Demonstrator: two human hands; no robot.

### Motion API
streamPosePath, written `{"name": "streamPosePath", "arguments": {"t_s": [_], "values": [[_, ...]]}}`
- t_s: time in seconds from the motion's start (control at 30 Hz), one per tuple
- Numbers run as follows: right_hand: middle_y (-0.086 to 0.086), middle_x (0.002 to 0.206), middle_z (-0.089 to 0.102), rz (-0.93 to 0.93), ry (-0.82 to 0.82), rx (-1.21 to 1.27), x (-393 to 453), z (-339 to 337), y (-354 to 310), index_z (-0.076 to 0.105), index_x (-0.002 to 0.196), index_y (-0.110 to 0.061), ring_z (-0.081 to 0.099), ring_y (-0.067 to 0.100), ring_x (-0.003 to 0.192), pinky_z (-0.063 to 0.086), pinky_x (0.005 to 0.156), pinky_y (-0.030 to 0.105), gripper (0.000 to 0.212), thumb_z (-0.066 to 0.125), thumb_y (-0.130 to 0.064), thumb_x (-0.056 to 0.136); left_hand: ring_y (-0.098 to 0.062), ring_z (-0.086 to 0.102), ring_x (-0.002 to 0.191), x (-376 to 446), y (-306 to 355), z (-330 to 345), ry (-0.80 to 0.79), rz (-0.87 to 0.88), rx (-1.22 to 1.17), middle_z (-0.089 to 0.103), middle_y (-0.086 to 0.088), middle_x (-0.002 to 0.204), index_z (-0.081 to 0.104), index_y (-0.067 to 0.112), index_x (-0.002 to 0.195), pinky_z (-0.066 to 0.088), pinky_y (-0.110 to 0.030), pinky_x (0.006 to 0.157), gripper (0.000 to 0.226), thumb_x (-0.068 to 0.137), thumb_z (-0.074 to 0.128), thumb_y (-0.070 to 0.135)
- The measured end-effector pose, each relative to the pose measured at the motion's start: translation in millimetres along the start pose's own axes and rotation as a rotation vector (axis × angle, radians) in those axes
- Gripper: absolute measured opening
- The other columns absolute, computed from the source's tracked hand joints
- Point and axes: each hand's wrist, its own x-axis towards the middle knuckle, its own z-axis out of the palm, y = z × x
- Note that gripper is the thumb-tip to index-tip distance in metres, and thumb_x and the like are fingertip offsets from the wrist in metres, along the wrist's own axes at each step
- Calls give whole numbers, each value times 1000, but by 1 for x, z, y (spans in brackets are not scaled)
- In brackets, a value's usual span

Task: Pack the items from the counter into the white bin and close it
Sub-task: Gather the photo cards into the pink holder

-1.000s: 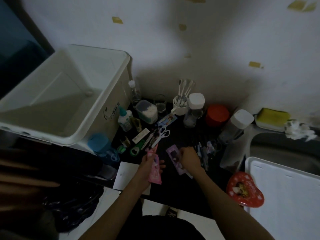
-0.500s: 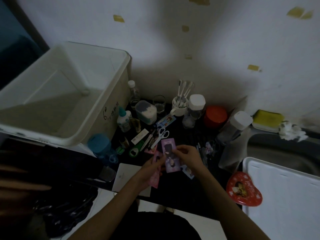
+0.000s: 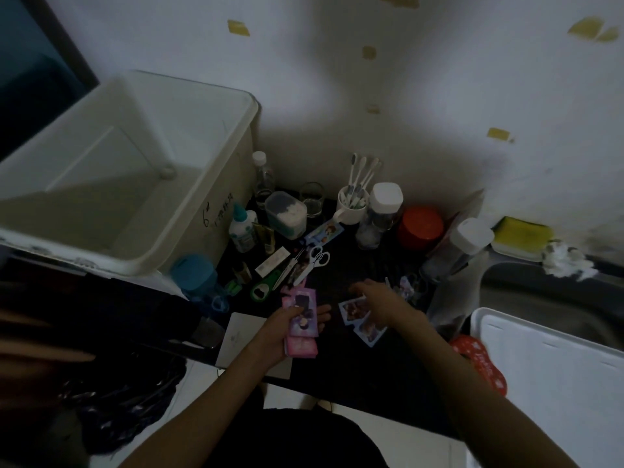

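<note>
Near the front edge of the surface [image 3: 337, 376], pink cards [image 3: 300, 319] are held in the left grip [image 3: 287, 327] while loose cards [image 3: 361, 319] are reached by the right grip [image 3: 374, 298], its fingers bent and holding nothing visible; collecting seems next.

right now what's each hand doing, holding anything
Left hand: holds a stack of pink cards.
Right hand: reaching onto the photo cards on the counter; grip cannot be told.

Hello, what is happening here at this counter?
A person is collecting small photo cards from the dark counter. The left hand holds a pink and purple stack of cards, while the right hand reaches down over more loose cards. The white bin stands open and looks empty.
</note>
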Motion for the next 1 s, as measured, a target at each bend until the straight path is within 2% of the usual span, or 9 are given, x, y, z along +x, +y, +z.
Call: {"name": "streamPosePath", "arguments": {"t_s": [0.07,0.13,0.23,0.37,0.5,0.63,0.77,0.87,1.0], "values": [[3,146,34,-59,-87,-265,-2,7,9,36,144,-18,46,31,124,39,96,35,98,89,-25,61,-26,72,78,-2,5,-1,9,-3,-104,68,-21,110,58,-2,114,61,-32,66,27,99,36,6],[2,147,30,-118,-91,-353,-2,16,14,32,144,-18,44,30,122,38,92,36,111,93,-28,51,-26,72,78,-4,8,-1,34,8,-142,66,-22,113,55,1,118,60,-31,65,28,100,35,8],[1,139,38,-141,-86,-348,5,20,18,36,134,-20,47,27,112,41,85,36,109,96,-29,43,-26,70,84,-3,10,-1,36,-16,-161,67,-21,111,52,2,123,60,-32,66,30,100,33,9],[4,131,41,-218,-167,-508,11,8,6,43,126,-17,45,26,111,40,87,37,92,93,-37,50,-26,69,87,-6,12,3,44,-21,-142,72,-18,100,48,-1,130,60,-30,66,36,101,31,11],[6,129,41,-301,-182,-575,16,4,6,49,126,-16,42,27,113,38,89,37,86,88,-46,56,-27,63,100,-7,13,3,55,-1,-91,67,-17,112,42,2,137,58,-31,72,40,101,30,11],[3,116,58,-328,-125,-524,17,8,12,49,118,-19,49,24,107,38,86,36,76,86,-47,58,-27,64,99,-10,15,2,61,34,-63,63,-16,116,41,9,138,59,-30,71,41,99,31,7],[5,102,65,-317,-22,-262,17,-4,8,58,114,-19,57,23,96,41,80,33,54,80,-43,71,-22,71,77,-10,16,1,141,73,-11,64,-16,104,36,2,142,57,-26,57,43,100,30,6],[4,86,67,-278,155,226,10,-19,3,66,102,-14,63,20,79,43,69,30,29,76,-30,81,-19,68,68,-9,19,4,171,149,126,62,-16,95,34,2,141,52,-23,49,39,102,33,6],[-1,88,73,-153,396,837,1,-31,-11,68,97,-9,71,12,82,56,71,24,18,74,-21,86,-23,67,75,-8,24,9,185,202,209,61,-22,104,38,2,138,56,-30,65,35,104,37,11]]}}
